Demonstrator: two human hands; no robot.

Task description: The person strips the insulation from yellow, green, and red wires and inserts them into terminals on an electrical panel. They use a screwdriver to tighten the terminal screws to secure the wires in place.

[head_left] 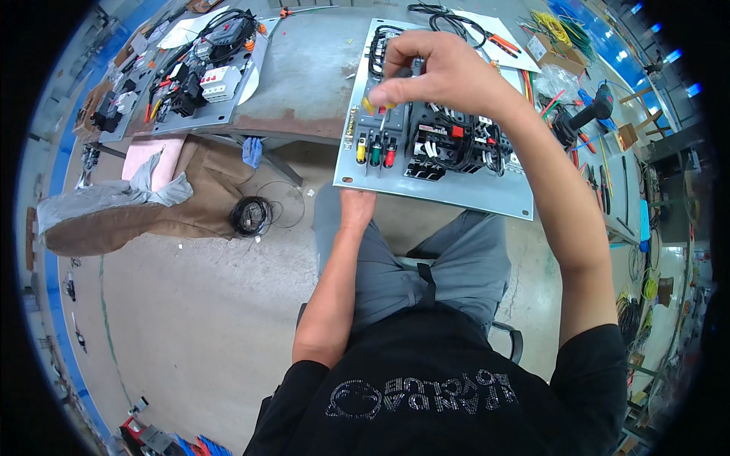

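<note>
A grey metal mounting plate (464, 195) overhangs the table's front edge, carrying wired electrical parts. My right hand (437, 72) is over its far left part, thumb and fingers pinched around something small and dark. Bits of yellow show by the fingertips; whether they belong to the held thing I cannot make out. Just nearer stand a yellow terminal (361, 150), a green terminal (375, 151) and a red terminal (390, 153). Black contactors (426, 157) with looped wires lie to their right. My left hand (357, 201) reaches under the plate's near left edge, its fingers hidden.
On the table (300, 91), another fitted plate (205, 120) lies at the left. To the right are a cordless drill (582, 118), orange-handled pliers (503, 44) and a cardboard box (559, 53). A black wire coil (251, 216) lies on the floor beside brown cloth (201, 194).
</note>
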